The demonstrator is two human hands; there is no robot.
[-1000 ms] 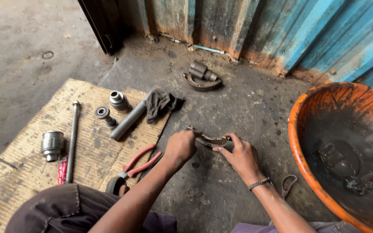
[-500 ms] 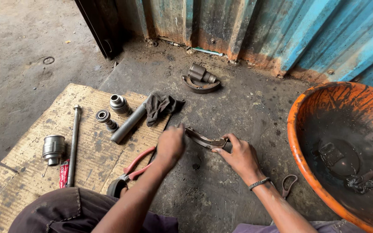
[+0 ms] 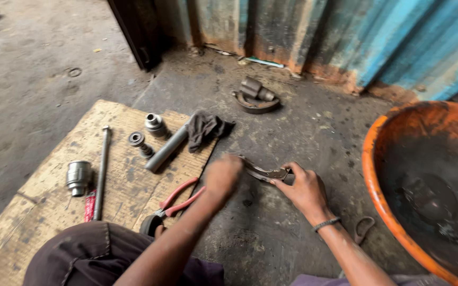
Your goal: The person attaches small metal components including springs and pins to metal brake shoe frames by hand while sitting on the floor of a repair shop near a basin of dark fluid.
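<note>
the right hand (image 3: 304, 189) grips one end of a curved grey metal brake shoe (image 3: 263, 172). the left hand (image 3: 222, 176), blurred, is closed over its other end. the shoe lies just above the concrete floor (image 3: 271, 233), its long axis running between both hands, equally near to each. red-handled pliers (image 3: 178, 201) lie near the left forearm on the cardboard sheet (image 3: 54, 159).

floor (image 3: 292, 132): stained concrete | wall (image 3: 377, 37): rusty blue corrugated metal | daylight
</note>
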